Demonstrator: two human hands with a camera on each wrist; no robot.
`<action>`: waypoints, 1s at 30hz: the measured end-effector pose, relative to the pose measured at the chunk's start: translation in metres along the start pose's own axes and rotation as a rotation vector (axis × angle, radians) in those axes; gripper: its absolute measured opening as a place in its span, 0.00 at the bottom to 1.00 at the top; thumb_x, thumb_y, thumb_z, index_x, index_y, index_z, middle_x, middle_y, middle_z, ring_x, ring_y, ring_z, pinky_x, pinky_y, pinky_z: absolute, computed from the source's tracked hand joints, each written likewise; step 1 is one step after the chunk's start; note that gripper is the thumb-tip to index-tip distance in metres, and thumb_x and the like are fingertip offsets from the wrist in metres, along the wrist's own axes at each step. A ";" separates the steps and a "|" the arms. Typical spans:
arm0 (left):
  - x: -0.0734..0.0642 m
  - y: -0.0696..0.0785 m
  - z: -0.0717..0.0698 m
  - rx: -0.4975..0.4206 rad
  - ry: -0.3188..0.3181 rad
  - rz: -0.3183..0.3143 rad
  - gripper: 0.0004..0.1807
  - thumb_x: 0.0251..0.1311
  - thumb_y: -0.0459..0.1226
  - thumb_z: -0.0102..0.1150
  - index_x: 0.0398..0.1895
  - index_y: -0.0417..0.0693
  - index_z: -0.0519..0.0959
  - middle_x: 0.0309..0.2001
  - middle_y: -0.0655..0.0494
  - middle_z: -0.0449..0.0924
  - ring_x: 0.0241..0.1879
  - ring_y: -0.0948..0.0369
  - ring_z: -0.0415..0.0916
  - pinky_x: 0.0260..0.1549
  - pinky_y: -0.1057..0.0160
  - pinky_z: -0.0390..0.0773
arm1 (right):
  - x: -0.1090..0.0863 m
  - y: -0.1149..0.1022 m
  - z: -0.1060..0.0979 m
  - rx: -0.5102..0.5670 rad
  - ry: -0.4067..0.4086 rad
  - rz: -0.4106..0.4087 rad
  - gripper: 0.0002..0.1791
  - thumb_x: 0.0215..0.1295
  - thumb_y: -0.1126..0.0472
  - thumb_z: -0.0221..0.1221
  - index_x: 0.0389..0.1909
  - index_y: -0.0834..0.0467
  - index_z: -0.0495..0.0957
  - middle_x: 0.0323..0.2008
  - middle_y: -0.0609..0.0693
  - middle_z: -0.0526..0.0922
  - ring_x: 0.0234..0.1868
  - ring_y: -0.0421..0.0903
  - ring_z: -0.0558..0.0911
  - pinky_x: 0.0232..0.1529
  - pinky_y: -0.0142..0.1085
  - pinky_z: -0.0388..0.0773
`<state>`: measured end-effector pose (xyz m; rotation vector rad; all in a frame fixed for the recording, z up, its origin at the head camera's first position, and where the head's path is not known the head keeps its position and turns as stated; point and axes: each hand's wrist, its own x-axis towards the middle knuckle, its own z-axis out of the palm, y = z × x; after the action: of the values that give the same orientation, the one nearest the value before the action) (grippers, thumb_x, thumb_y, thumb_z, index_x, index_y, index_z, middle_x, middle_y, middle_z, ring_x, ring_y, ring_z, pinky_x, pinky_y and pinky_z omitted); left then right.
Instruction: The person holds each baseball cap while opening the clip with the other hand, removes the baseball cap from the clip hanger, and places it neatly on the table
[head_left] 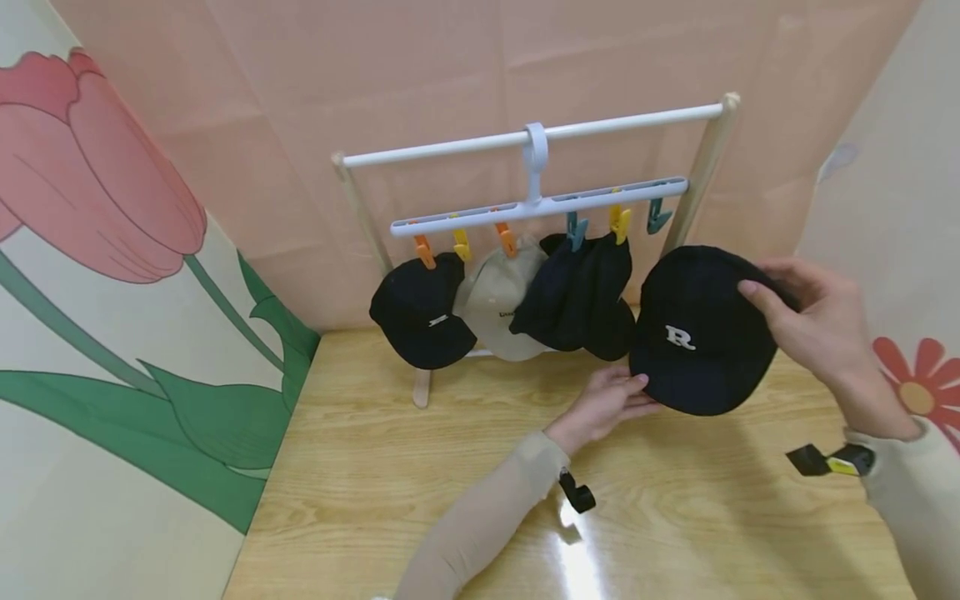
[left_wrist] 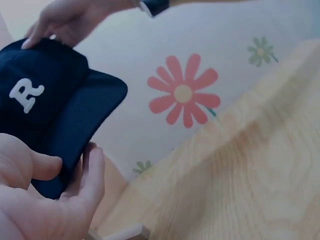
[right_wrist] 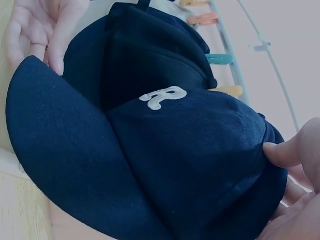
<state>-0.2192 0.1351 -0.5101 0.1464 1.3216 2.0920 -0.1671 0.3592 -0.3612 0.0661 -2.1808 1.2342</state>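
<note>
A dark baseball cap (head_left: 701, 333) with a white letter R is held in the air between both hands, at the right of the rack. My right hand (head_left: 821, 325) grips its back edge, thumb on the outside and fingers behind. At the brim, my left hand (head_left: 603, 404) pinches a corner, with the thumb on top and fingers underneath, as the left wrist view shows. Nearest the cap, a teal clip (head_left: 657, 218) hangs from the hanger bar (head_left: 480, 218) with nothing in it. Beside it, a yellow clip (head_left: 619, 223) and another teal clip (head_left: 576, 231) hold dark caps (head_left: 573, 296).
A white-railed rack (head_left: 442, 148) stands on the wooden table (head_left: 360, 500) and carries the hanger. Farther left on it hang a black cap (head_left: 416, 312) and a beige cap (head_left: 501, 300) from orange and yellow clips. Flower-printed walls (head_left: 82, 467) border both sides.
</note>
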 end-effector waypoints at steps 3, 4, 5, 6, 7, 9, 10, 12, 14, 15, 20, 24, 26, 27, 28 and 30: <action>-0.002 0.002 0.000 -0.050 -0.022 -0.023 0.08 0.76 0.24 0.55 0.52 0.36 0.80 0.42 0.48 0.84 0.55 0.40 0.84 0.62 0.40 0.81 | -0.002 0.000 -0.003 -0.007 -0.010 0.024 0.15 0.70 0.68 0.68 0.56 0.65 0.85 0.40 0.21 0.85 0.43 0.22 0.82 0.47 0.12 0.72; -0.003 0.002 0.000 -0.060 -0.027 -0.026 0.08 0.76 0.23 0.54 0.52 0.36 0.80 0.42 0.48 0.84 0.55 0.41 0.84 0.63 0.39 0.80 | -0.003 0.000 -0.004 -0.012 -0.014 0.034 0.15 0.70 0.68 0.68 0.56 0.64 0.85 0.41 0.21 0.84 0.43 0.22 0.82 0.46 0.12 0.72; -0.004 0.003 -0.001 -0.067 -0.030 -0.029 0.09 0.75 0.23 0.54 0.53 0.35 0.80 0.43 0.48 0.84 0.55 0.41 0.84 0.64 0.39 0.79 | -0.004 0.000 -0.005 -0.022 -0.018 0.042 0.16 0.71 0.67 0.68 0.57 0.63 0.85 0.41 0.20 0.84 0.43 0.21 0.82 0.46 0.11 0.71; -0.005 0.003 -0.001 -0.072 -0.032 -0.031 0.10 0.75 0.22 0.53 0.54 0.35 0.80 0.43 0.48 0.84 0.55 0.42 0.84 0.65 0.38 0.78 | -0.005 0.000 -0.006 -0.030 -0.021 0.050 0.16 0.71 0.66 0.68 0.57 0.62 0.85 0.41 0.20 0.84 0.43 0.21 0.82 0.46 0.11 0.71; -0.005 0.004 -0.001 -0.072 -0.034 -0.032 0.11 0.75 0.22 0.53 0.54 0.35 0.80 0.43 0.48 0.84 0.55 0.43 0.84 0.65 0.38 0.77 | -0.006 0.000 -0.006 -0.037 -0.025 0.056 0.16 0.71 0.66 0.69 0.58 0.62 0.85 0.41 0.20 0.84 0.43 0.21 0.82 0.45 0.10 0.71; -0.006 0.004 -0.003 -0.076 -0.033 -0.035 0.11 0.75 0.22 0.53 0.55 0.36 0.80 0.42 0.48 0.84 0.52 0.45 0.85 0.66 0.38 0.77 | -0.007 0.000 -0.007 -0.035 -0.033 0.069 0.16 0.71 0.66 0.69 0.58 0.61 0.85 0.40 0.20 0.84 0.42 0.21 0.82 0.45 0.10 0.72; -0.006 0.004 -0.003 -0.075 -0.033 -0.035 0.11 0.76 0.23 0.53 0.54 0.36 0.80 0.42 0.48 0.84 0.50 0.47 0.85 0.66 0.37 0.76 | -0.008 0.000 -0.008 -0.033 -0.034 0.073 0.17 0.71 0.66 0.69 0.58 0.61 0.85 0.40 0.20 0.84 0.42 0.21 0.82 0.45 0.10 0.72; -0.005 0.005 -0.005 -0.076 -0.033 -0.033 0.10 0.75 0.23 0.53 0.53 0.37 0.80 0.41 0.49 0.83 0.47 0.49 0.85 0.66 0.37 0.76 | -0.008 0.001 -0.009 -0.026 -0.036 0.086 0.17 0.70 0.66 0.69 0.58 0.61 0.85 0.40 0.20 0.84 0.42 0.21 0.82 0.45 0.11 0.72; -0.004 0.006 -0.008 -0.073 -0.036 -0.033 0.10 0.76 0.23 0.53 0.53 0.39 0.80 0.41 0.50 0.83 0.45 0.51 0.85 0.66 0.37 0.76 | -0.007 0.001 -0.009 -0.020 -0.037 0.102 0.17 0.71 0.65 0.69 0.58 0.60 0.85 0.40 0.20 0.85 0.41 0.21 0.83 0.45 0.11 0.73; -0.004 0.007 -0.009 -0.069 -0.038 -0.032 0.11 0.75 0.23 0.53 0.53 0.40 0.79 0.41 0.50 0.83 0.45 0.51 0.85 0.66 0.37 0.76 | -0.007 0.001 -0.010 -0.024 -0.039 0.111 0.16 0.71 0.64 0.69 0.58 0.60 0.85 0.40 0.20 0.85 0.41 0.21 0.83 0.45 0.10 0.73; -0.005 0.017 -0.018 -0.041 -0.035 -0.039 0.13 0.75 0.23 0.54 0.56 0.41 0.79 0.43 0.49 0.84 0.47 0.49 0.85 0.66 0.36 0.77 | -0.006 0.000 -0.012 -0.023 -0.052 0.127 0.16 0.72 0.63 0.68 0.59 0.58 0.85 0.39 0.20 0.85 0.39 0.21 0.83 0.44 0.10 0.73; -0.006 0.024 -0.027 -0.004 -0.053 -0.058 0.15 0.76 0.24 0.54 0.61 0.40 0.78 0.45 0.50 0.83 0.47 0.50 0.85 0.67 0.37 0.76 | -0.007 -0.001 -0.014 0.003 -0.079 0.121 0.17 0.72 0.65 0.67 0.61 0.59 0.85 0.40 0.22 0.86 0.40 0.21 0.84 0.44 0.11 0.74; -0.007 0.028 -0.030 0.023 -0.069 -0.067 0.16 0.77 0.25 0.54 0.64 0.38 0.77 0.48 0.48 0.84 0.48 0.51 0.84 0.68 0.38 0.76 | -0.008 -0.001 -0.015 0.011 -0.095 0.127 0.18 0.73 0.65 0.67 0.62 0.60 0.84 0.41 0.22 0.86 0.41 0.20 0.84 0.44 0.11 0.74; -0.008 0.029 -0.032 0.037 -0.075 -0.071 0.17 0.77 0.26 0.54 0.66 0.38 0.76 0.50 0.47 0.84 0.48 0.51 0.84 0.68 0.39 0.76 | -0.009 -0.002 -0.016 0.012 -0.102 0.132 0.19 0.73 0.65 0.67 0.62 0.60 0.84 0.42 0.22 0.86 0.42 0.19 0.84 0.44 0.11 0.74; -0.009 0.030 -0.033 0.049 -0.081 -0.074 0.18 0.78 0.26 0.54 0.67 0.37 0.76 0.52 0.46 0.84 0.49 0.51 0.84 0.68 0.39 0.76 | -0.009 -0.002 -0.017 0.011 -0.107 0.138 0.19 0.73 0.65 0.66 0.63 0.59 0.84 0.42 0.22 0.86 0.42 0.18 0.84 0.44 0.11 0.74; -0.010 0.031 -0.035 0.064 -0.088 -0.080 0.20 0.78 0.27 0.54 0.69 0.37 0.75 0.56 0.44 0.84 0.50 0.51 0.84 0.68 0.40 0.76 | -0.011 -0.002 -0.018 0.009 -0.109 0.139 0.19 0.73 0.65 0.66 0.62 0.59 0.85 0.42 0.22 0.86 0.41 0.18 0.84 0.44 0.11 0.74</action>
<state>-0.2403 0.0938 -0.4988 0.2076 1.3210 1.9558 -0.1490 0.3695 -0.3587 -0.0157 -2.3074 1.3456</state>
